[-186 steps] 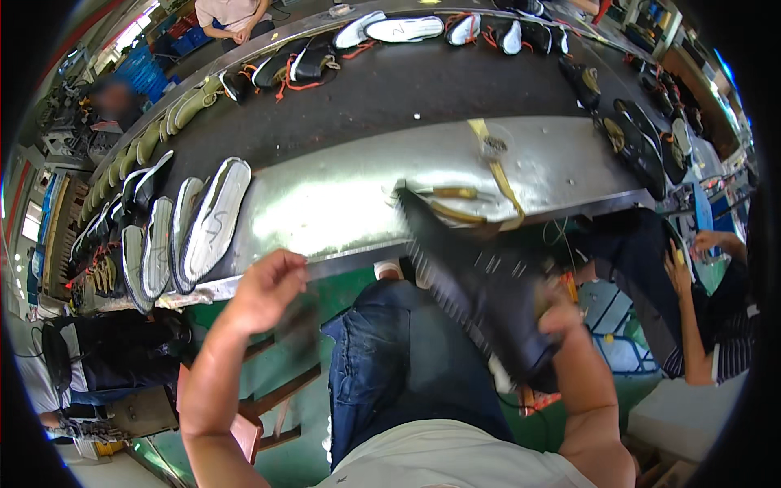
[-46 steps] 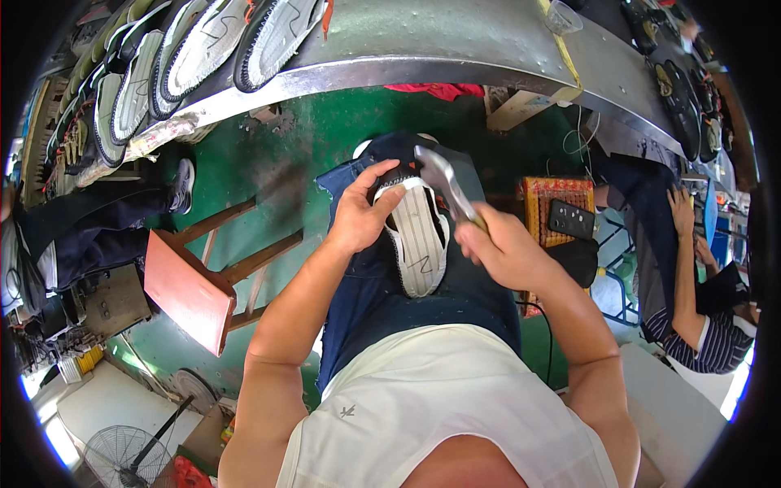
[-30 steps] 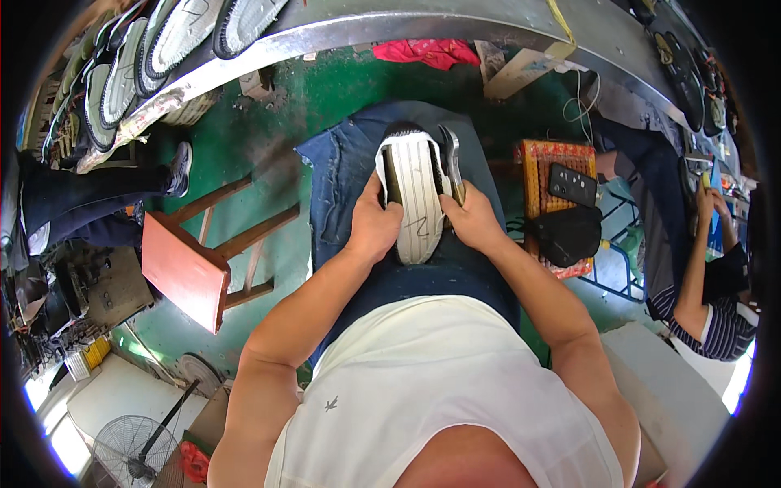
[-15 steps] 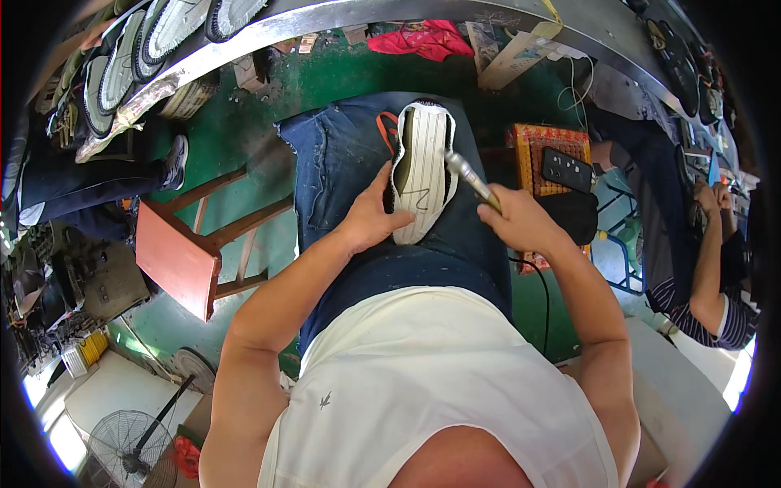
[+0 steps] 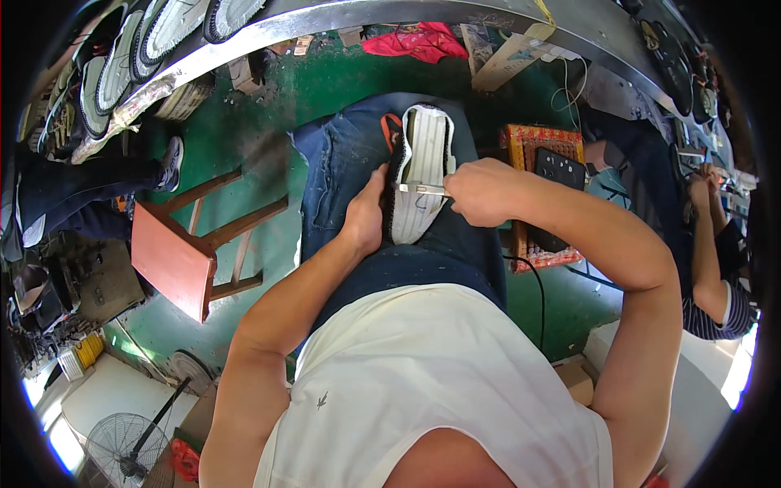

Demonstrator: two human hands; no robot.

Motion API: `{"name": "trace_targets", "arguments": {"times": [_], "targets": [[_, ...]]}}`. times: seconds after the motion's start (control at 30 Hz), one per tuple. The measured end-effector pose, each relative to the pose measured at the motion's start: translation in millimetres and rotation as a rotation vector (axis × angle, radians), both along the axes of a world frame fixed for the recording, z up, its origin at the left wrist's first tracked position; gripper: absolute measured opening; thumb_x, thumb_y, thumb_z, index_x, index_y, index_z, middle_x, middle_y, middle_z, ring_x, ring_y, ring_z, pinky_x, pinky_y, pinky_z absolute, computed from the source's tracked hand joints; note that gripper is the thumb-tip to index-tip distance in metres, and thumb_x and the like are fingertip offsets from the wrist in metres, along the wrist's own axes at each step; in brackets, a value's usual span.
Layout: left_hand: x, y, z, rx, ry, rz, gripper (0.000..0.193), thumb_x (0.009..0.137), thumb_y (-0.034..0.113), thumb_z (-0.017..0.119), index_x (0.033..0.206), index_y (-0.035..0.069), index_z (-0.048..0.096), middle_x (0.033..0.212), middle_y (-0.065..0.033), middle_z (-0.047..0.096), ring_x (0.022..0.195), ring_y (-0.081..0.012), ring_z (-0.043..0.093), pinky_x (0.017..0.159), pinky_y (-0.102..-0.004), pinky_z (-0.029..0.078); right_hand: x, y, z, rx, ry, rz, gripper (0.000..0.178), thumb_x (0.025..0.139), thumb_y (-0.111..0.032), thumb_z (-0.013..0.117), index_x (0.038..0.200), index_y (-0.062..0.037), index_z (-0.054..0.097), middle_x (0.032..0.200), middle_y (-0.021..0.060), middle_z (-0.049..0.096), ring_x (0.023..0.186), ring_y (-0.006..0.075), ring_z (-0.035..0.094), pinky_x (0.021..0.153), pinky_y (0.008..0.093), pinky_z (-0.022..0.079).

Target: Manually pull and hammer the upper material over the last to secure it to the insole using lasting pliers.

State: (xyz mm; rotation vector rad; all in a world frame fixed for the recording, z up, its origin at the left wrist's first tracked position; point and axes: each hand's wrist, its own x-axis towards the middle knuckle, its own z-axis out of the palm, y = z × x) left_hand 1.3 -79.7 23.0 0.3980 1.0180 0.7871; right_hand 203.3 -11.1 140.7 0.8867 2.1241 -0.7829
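Observation:
Across my lap, over the blue jeans, lies a shoe (image 5: 424, 146) with its pale ribbed bottom up and a white and dark rim round it. My left hand (image 5: 366, 213) is closed along the left side of that shoe, steadying it. In my right hand (image 5: 480, 193), closed in a fist, is a slim silver hand tool (image 5: 419, 189), laid across the shoe's bottom with its tip at the left rim. The tool's handle is hidden in the fist and its exact kind is unclear. A red loop (image 5: 391, 130) shows beside the shoe's upper left.
An orange-brown stool (image 5: 175, 259) stands left. On the right, a dark phone (image 5: 560, 173) rests on a beaded red seat (image 5: 521, 142). A metal-edged bench (image 5: 325, 18) crosses the top, with several shoes (image 5: 116, 81) at its left. Another person's arm (image 5: 706, 244) is at far right.
My right hand has moved left over the shoe, bringing the tool across to its left rim. My left thumb has come off the shoe's bottom to its side.

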Motion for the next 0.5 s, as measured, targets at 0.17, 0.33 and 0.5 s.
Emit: {"name": "trace_targets", "arguments": {"times": [0.17, 0.33, 0.5], "targets": [[19, 8, -6, -0.098, 0.157, 0.156, 0.066, 0.111, 0.046, 0.026, 0.158, 0.001, 0.027, 0.16, -0.0132, 0.035, 0.145, -0.0239, 0.038, 0.119, -0.0366, 0.031, 22, -14, -52, 0.182, 0.318, -0.161, 0.021, 0.089, -0.019, 0.066, 0.097, 0.0004, 0.066, 0.085, 0.0216, 0.07, 0.082, 0.0399, 0.069, 0.074, 0.0499, 0.054], [16, 17, -34, 0.295, 0.754, 0.099, 0.058, 0.111, 0.039, 0.027, 0.147, -0.003, 0.046, 0.142, -0.0234, 0.056, 0.133, -0.0348, 0.052, 0.111, -0.0371, 0.04, 21, -43, -69, 0.296, 0.465, -0.302, 0.022, 0.09, -0.02, 0.066, 0.1, -0.0009, 0.062, 0.088, 0.0194, 0.068, 0.084, 0.0398, 0.068, 0.076, 0.05, 0.054], [14, 16, -40, 0.477, 0.976, -0.003, 0.054, 0.109, 0.032, 0.03, 0.142, -0.006, 0.049, 0.13, -0.0301, 0.061, 0.126, -0.0447, 0.056, 0.107, -0.0437, 0.045, 31, -25, -35, 0.16, 0.405, -0.411, 0.048, 0.087, -0.013, 0.068, 0.129, 0.0063, 0.054, 0.106, 0.0264, 0.064, 0.099, 0.0421, 0.064, 0.09, 0.0477, 0.051]]}}
